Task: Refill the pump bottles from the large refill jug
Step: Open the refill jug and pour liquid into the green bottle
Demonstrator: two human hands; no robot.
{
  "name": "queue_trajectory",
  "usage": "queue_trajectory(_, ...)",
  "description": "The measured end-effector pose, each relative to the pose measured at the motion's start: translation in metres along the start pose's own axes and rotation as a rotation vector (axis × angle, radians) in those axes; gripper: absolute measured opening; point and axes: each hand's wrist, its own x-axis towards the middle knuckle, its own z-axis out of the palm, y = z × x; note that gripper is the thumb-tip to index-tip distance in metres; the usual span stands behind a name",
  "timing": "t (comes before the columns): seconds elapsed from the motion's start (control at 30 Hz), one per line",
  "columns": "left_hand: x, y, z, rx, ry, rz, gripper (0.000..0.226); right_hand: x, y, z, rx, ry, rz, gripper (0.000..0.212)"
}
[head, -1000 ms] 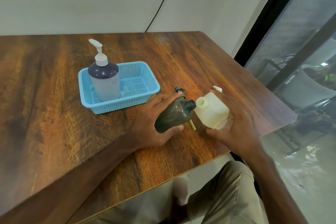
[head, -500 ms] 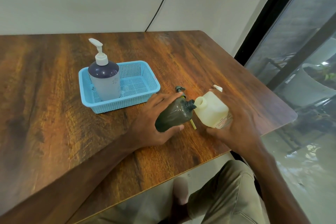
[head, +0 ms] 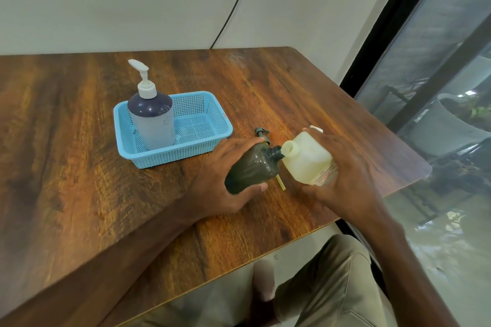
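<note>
My left hand (head: 218,180) grips a dark olive bottle (head: 252,168), tilted with its open neck toward the right. My right hand (head: 345,175) holds a cream-white refill jug (head: 308,159), tipped so its open mouth touches the dark bottle's neck. The dark pump head (head: 261,134) with its yellowish tube lies on the table behind and below the bottles. A white jug cap (head: 316,129) lies just beyond my right hand. A pump bottle (head: 152,114) with a dark top and white pump stands in the blue basket (head: 210,141).
The wooden table (head: 79,167) ends close on the right and front, with its rounded corner near my right hand. A wall with a black cable runs behind. A glass window is at the right. My knees show below the table edge.
The jug's mouth has shifted slightly left and closer against the dark bottle's neck. Both hands hold nearly the same places.
</note>
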Motion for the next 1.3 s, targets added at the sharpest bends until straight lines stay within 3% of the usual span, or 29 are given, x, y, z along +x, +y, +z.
queue_trajectory(1.3, -0.002, 0.001, -0.001, -0.04, 0.02, -0.044, 0.089, 0.012, -0.008, -0.008, 0.006, -0.041, -0.049, 0.102)
